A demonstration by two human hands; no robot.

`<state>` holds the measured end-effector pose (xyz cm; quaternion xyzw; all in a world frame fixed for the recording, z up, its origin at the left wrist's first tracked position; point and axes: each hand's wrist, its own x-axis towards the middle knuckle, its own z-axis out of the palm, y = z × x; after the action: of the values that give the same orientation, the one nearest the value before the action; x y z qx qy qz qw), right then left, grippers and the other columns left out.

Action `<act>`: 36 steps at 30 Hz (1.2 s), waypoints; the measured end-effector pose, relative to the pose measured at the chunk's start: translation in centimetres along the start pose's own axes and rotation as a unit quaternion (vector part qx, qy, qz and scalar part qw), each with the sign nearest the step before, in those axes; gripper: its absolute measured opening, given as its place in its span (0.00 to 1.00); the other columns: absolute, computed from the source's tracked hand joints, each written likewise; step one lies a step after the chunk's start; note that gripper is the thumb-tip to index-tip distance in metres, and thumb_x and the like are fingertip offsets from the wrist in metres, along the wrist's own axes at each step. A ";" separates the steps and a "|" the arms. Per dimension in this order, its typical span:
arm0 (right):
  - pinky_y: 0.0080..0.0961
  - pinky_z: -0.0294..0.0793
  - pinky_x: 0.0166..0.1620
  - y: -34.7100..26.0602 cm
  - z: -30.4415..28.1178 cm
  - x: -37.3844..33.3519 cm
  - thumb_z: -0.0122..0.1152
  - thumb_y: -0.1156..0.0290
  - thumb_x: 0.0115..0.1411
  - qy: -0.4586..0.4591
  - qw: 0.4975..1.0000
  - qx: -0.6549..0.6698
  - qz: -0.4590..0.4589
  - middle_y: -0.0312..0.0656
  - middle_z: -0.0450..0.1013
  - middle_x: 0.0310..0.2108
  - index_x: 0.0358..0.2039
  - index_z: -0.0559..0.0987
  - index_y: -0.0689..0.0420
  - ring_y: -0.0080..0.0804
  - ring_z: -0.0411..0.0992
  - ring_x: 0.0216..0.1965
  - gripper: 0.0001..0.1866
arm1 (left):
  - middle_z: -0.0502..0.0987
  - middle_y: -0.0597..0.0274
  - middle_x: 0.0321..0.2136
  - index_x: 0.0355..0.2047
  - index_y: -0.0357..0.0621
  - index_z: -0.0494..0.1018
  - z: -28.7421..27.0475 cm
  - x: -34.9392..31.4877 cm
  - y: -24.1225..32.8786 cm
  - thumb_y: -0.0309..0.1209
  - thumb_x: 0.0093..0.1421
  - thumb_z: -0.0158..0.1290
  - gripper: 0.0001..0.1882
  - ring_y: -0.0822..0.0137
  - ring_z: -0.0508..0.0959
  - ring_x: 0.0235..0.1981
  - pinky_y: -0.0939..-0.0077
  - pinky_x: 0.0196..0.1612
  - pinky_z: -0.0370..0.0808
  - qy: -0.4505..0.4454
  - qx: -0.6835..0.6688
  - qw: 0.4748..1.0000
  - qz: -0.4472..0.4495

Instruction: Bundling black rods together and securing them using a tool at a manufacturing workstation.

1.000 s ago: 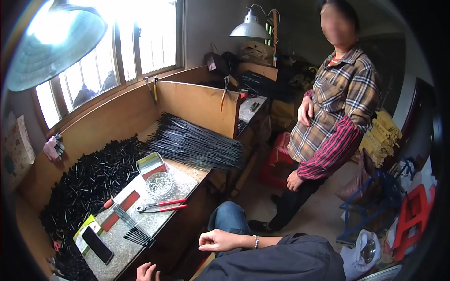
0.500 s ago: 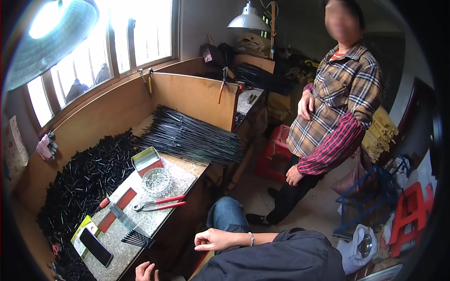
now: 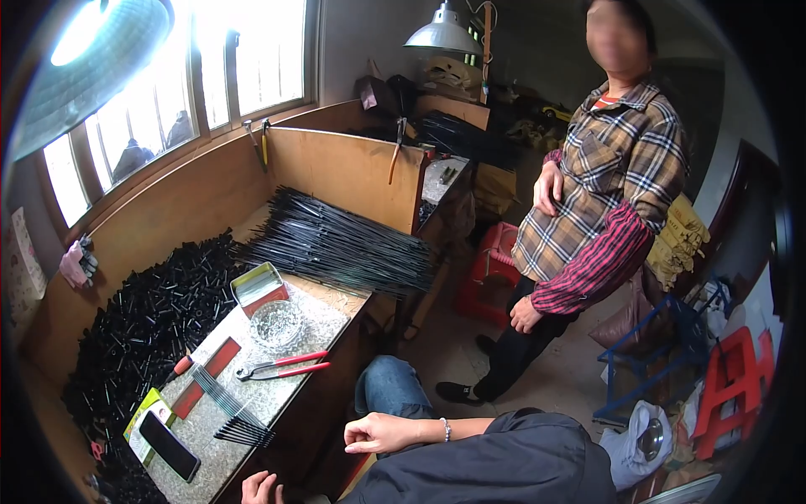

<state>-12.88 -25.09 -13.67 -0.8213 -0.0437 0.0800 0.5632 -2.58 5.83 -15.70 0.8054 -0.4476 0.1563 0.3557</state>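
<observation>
My right hand [image 3: 379, 433], with a beaded bracelet at the wrist, hangs above my jeans-clad knee [image 3: 395, 387]. Its fingers are curled in, and nothing shows in them. At the lower edge, my left hand [image 3: 262, 487] is partly cut off; its fingers are bent, with the thumb apart, and it holds nothing that I can see. Nearest to it on the speckled worktop [image 3: 285, 395] are a bundle of thin rods with black ends [image 3: 235, 412] and a dark phone [image 3: 170, 445]. Red-handled pliers [image 3: 285, 365] and a red flat bar [image 3: 210, 374] lie farther back.
A glass bowl [image 3: 277, 324] and an open tin [image 3: 259, 290] stand behind the pliers. Small black parts [image 3: 159, 319] are heaped left, long black rods [image 3: 336, 244] stacked at the back. A person in a plaid shirt [image 3: 600, 168] stands at right, near red stools [image 3: 729, 391].
The whole view has shifted very slightly. Both my hands keep the same pose, and the things on the worktop lie as before.
</observation>
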 end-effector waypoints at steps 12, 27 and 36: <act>0.22 0.68 0.28 -1.1 0.2 1.2 0.57 0.62 0.60 -0.039 0.999 -0.022 0.016 0.37 0.71 0.19 0.32 0.73 0.60 0.23 0.69 0.22 0.13 | 0.68 0.53 0.50 0.42 0.42 0.75 -1.4 -1.6 -2.1 0.22 0.53 0.54 0.14 0.54 0.70 0.47 0.67 0.47 0.74 -0.045 0.016 0.999 -0.009; 0.27 0.70 0.48 -3.0 5.1 8.7 0.75 0.67 0.42 0.191 0.960 -0.119 -0.166 0.45 0.70 0.43 0.54 0.64 0.63 0.34 0.71 0.42 0.40 | 0.59 0.55 0.61 0.60 0.42 0.58 -5.9 10.0 -9.1 0.41 0.56 0.52 0.33 0.58 0.57 0.63 0.62 0.62 0.56 -0.208 0.213 0.953 0.047; 0.24 0.66 0.52 -4.8 9.7 13.3 0.72 0.74 0.46 0.209 0.958 0.087 -0.175 0.41 0.70 0.39 0.49 0.67 0.62 0.25 0.70 0.41 0.31 | 0.50 0.55 0.65 0.61 0.43 0.55 -1.2 16.7 -15.8 0.59 0.52 0.49 0.44 0.55 0.45 0.67 0.53 0.66 0.43 -0.285 0.195 0.924 0.164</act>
<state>-1.47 -12.33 -13.73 -0.7473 -0.0611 -0.1898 0.6339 19.86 1.99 -12.14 0.7849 -0.6164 0.0603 0.0188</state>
